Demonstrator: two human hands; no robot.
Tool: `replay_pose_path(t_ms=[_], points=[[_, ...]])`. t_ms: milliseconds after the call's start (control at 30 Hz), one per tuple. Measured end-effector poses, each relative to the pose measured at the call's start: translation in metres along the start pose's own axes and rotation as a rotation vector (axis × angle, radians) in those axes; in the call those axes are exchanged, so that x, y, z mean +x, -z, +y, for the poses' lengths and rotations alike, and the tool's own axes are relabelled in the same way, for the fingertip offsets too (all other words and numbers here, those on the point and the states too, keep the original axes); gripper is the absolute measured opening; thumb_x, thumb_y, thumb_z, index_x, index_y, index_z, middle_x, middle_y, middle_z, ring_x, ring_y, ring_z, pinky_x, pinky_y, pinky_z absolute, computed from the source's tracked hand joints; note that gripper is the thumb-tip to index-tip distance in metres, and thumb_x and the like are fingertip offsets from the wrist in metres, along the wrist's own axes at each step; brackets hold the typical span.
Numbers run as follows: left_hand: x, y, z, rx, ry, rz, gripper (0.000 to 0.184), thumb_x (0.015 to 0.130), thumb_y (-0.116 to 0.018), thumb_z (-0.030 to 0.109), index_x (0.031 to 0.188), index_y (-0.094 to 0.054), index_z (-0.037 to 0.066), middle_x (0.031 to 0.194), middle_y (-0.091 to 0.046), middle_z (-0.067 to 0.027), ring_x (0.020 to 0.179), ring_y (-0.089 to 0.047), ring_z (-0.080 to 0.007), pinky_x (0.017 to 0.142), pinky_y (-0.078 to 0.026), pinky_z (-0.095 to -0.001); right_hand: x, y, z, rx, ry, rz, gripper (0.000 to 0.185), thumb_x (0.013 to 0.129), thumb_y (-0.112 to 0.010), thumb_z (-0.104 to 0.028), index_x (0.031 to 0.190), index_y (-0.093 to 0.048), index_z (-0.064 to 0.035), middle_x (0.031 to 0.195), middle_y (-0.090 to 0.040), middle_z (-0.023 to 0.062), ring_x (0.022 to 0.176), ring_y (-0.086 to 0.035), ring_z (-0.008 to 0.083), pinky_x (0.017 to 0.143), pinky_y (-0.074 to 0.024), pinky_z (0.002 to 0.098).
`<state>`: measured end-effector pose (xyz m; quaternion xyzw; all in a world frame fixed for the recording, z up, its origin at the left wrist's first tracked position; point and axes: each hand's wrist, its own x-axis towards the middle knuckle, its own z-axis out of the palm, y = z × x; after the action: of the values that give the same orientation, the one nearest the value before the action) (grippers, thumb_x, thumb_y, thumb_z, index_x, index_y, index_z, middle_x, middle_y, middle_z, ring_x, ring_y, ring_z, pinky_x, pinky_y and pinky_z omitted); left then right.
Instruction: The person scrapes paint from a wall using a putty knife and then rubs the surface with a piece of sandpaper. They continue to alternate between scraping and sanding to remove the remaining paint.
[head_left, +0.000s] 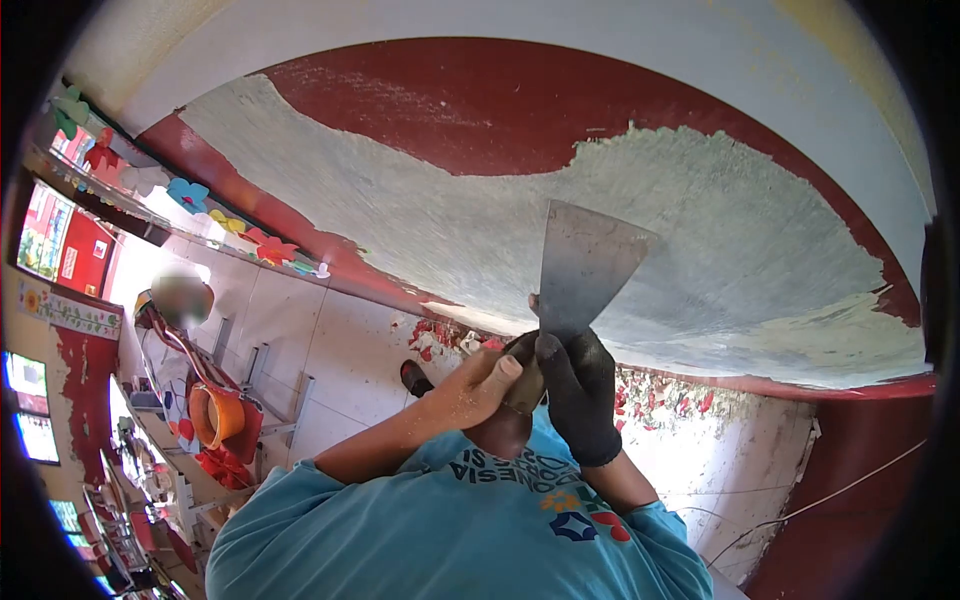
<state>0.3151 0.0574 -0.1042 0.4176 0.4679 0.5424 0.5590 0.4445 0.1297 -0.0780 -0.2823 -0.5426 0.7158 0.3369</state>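
A scraper with a wide, flat metal blade (595, 265) points up in front of the wall. Around the lower blade and handle, my right hand (580, 390), in a black glove, is closed with its thumb against the metal. My left hand (475, 390), bare and dusty, is closed at the handle from the other side; its fingers are partly hidden. Behind the blade is a wall patch (430, 215) of bare grey-green surface, bordered by red paint (400, 95).
Red and pale paint flakes (655, 400) lie on the tiled floor (345, 345). At the left, another person (180, 390) is near an orange container (212, 415). A thin cable (830, 505) runs at the lower right. Paper flowers (187, 195) decorate a ledge.
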Motion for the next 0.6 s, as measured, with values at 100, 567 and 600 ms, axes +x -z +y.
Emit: replay_pose_path(t_ms=[100, 567, 600], points=[[0.005, 0.023, 0.001, 0.364, -0.062, 0.066, 0.042, 0.095, -0.045, 0.035, 0.088, -0.058, -0.004, 0.077, -0.060, -0.0088, 0.071, -0.055, -0.0120, 0.064, -0.045, -0.0264, -0.002, -0.001, -0.002, -0.021, 0.034, 0.052, 0.029, 0.095, -0.043, -0.017, 0.114, -0.052, 0.0023, 0.081, -0.062, 0.0079, 0.073, -0.058, 0.0112, 0.066, -0.0457, 0.0246], [0.001, 0.029, 0.009, 0.145, -0.051, 0.197, 0.015, 0.086, -0.057, 0.001, 0.099, -0.060, -0.004, 0.089, -0.065, -0.0076, 0.078, -0.062, -0.0105, 0.067, -0.052, -0.0219, -0.004, -0.013, 0.014, 0.076, -0.198, -0.208, 0.023, 0.095, -0.044, -0.022, 0.098, -0.051, -0.0002, 0.065, -0.055, 0.0058, 0.058, -0.054, 0.0113, 0.054, -0.0439, 0.0256], [0.000, 0.030, 0.009, 0.147, -0.050, 0.196, 0.015, 0.086, -0.057, 0.001, 0.099, -0.060, -0.004, 0.089, -0.065, -0.0076, 0.078, -0.062, -0.0105, 0.067, -0.052, -0.0219, -0.003, -0.013, 0.012, 0.101, -0.227, -0.209, 0.024, 0.095, -0.044, -0.022, 0.100, -0.051, 0.0002, 0.065, -0.055, 0.0058, 0.058, -0.054, 0.0115, 0.054, -0.0439, 0.0257]])
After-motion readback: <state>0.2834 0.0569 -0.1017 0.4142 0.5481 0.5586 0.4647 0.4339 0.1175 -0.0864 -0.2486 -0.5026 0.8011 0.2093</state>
